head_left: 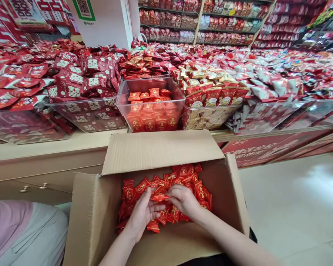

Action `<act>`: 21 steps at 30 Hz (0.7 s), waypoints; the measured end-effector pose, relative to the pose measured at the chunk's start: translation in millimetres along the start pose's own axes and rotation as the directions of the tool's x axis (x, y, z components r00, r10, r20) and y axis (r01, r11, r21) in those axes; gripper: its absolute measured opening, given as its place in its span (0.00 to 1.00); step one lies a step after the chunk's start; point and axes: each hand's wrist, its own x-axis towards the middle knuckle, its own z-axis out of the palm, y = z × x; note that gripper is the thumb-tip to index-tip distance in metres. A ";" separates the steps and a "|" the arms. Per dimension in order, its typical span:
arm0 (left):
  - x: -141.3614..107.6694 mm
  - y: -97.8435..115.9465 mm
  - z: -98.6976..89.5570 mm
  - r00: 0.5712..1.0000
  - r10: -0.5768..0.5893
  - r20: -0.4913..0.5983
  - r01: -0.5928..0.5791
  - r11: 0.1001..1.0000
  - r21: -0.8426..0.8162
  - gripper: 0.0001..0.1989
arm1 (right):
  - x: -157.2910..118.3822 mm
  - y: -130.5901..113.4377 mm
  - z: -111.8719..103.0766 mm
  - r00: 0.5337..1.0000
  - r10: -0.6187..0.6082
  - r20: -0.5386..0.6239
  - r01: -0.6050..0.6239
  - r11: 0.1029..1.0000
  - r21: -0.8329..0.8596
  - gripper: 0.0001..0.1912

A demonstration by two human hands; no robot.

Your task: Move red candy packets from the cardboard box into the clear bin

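An open cardboard box point(166, 151) holds a heap of small red candy packets point(170, 179) with gold lettering. Over the heap, my right hand point(185, 201) pinches one red candy packet point(159, 197) at its right end. My left hand point(143, 214) is beside that packet with the palm turned up and its fingers apart. Whether the left fingertips touch the packet, I cannot tell. Behind the box, a clear plastic bin point(151, 107) contains similar red packets stacked in rows, its upper part unfilled.
Clear bins of wrapped sweets point(86, 85) and durian packets point(211, 94) line the counter point(91, 142). A white box with a QR code point(102, 22) stands behind them. Someone's light trousers point(39, 232) show at lower left. Tiled floor point(294, 199) lies right.
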 end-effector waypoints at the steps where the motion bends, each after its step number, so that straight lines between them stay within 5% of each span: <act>1: -0.6 -0.1 0.7 1.000 -0.022 0.016 0.022 1.000 -0.014 0.23 | -0.6 -0.5 -0.7 0.998 -0.057 -0.002 0.057 0.998 -0.030 0.09; 3: 0.8 -1.9 0.5 1.000 -0.012 0.023 0.012 0.999 -0.029 0.22 | -1.0 -1.5 0.2 0.996 -0.045 -0.074 0.046 0.999 0.004 0.12; 6: 5.2 -6.4 -0.5 0.998 0.057 0.023 -0.057 0.998 -0.028 0.25 | 1.2 -4.2 5.1 0.948 0.271 -0.167 -0.200 0.915 0.351 0.14; 8: 6.8 -8.9 -0.1 0.996 0.086 0.028 -0.085 0.996 -0.009 0.26 | 3.8 -7.0 8.1 0.890 0.455 -0.042 -0.340 0.721 0.603 0.14; 11: 6.1 -11.3 2.1 0.994 0.103 0.045 -0.104 0.994 0.031 0.26 | 6.4 -10.5 10.0 0.858 0.504 0.098 -0.408 0.554 0.726 0.15; 16: 2.2 -10.7 4.7 0.990 0.119 0.073 -0.125 0.988 0.086 0.29 | 5.9 -8.3 10.2 0.852 0.520 0.065 -0.393 0.551 0.736 0.19; 21: 2.4 -10.4 3.5 0.988 0.075 0.138 -0.093 0.987 0.129 0.32 | 5.9 -9.2 5.2 0.900 0.435 -0.031 -0.323 0.714 0.622 0.16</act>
